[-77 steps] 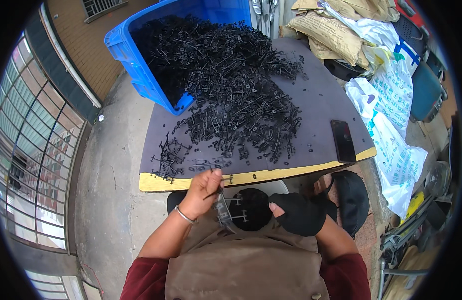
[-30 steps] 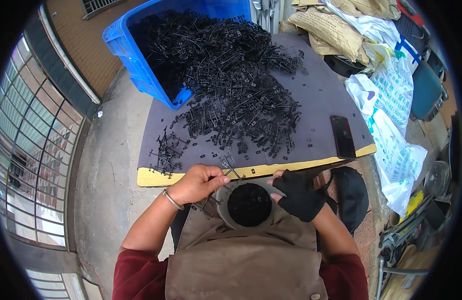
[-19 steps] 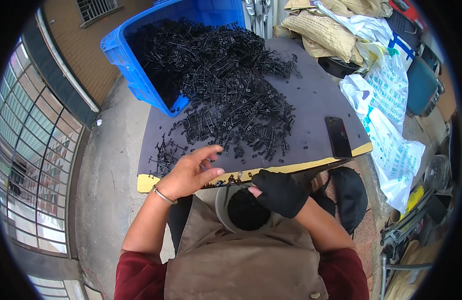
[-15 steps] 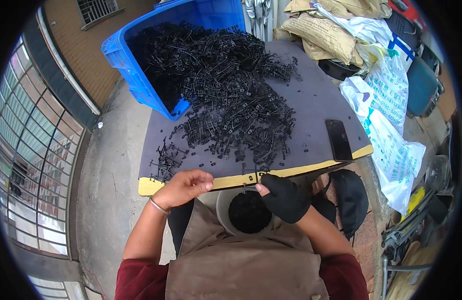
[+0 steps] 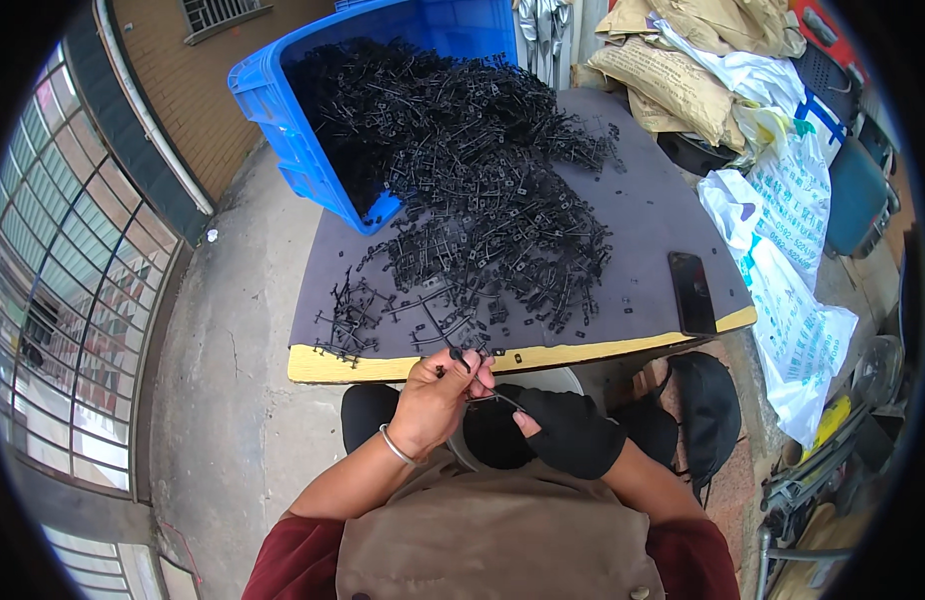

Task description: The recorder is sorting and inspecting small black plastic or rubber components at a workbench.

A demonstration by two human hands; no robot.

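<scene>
A thin black plastic sprue stretches between my hands above the table's near edge. My left hand, bare with a bracelet at the wrist, pinches its upper part between thumb and fingers. My right hand, in a black glove that leaves the thumb tip bare, is closed on its lower end. Under both hands stands a pale bucket with black contents, partly hidden by them. Beyond, a large heap of similar black plastic pieces spills from a tipped blue crate onto the grey tabletop.
A smaller cluster of black pieces lies near the left front edge. A phone rests at the table's right, by the yellow edge. White plastic bags and brown sacks stand on the right side.
My left hand has moved right and closed on a black sprue. My right hand has lowered slightly. The view has shifted, so the table sits further right.
</scene>
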